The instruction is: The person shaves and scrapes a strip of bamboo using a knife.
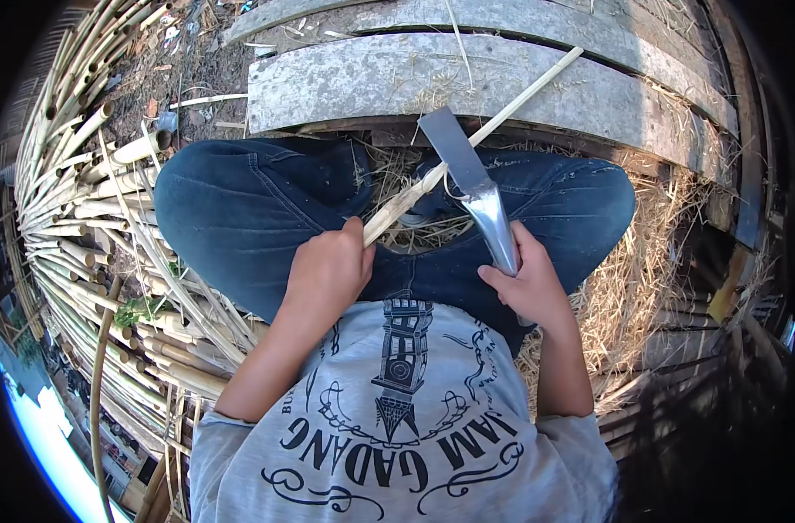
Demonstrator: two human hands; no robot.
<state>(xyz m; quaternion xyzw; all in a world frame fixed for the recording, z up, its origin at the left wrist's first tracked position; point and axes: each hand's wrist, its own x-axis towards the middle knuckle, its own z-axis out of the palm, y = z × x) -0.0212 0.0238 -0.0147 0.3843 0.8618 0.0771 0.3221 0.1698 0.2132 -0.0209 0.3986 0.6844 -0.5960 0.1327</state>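
My left hand (329,272) is closed round the lower end of a pale bamboo strip (510,107), which slants up and to the right over my lap. Near its middle the strip has a rough node and a frayed, whittled patch. In my right hand (533,281) is the shiny metal handle of a chopping knife (454,148) with a broad, square-ended dark blade. The blade lies across the strip just beyond the node, and seems to touch it. A thin curled shaving hangs by the blade's base.
Weathered wooden planks (345,83) lie in front of my crossed legs (232,187). Many cut bamboo poles (92,209) are heaped on the left. Straw-like shavings (641,288) cover the ground on the right and between my legs.
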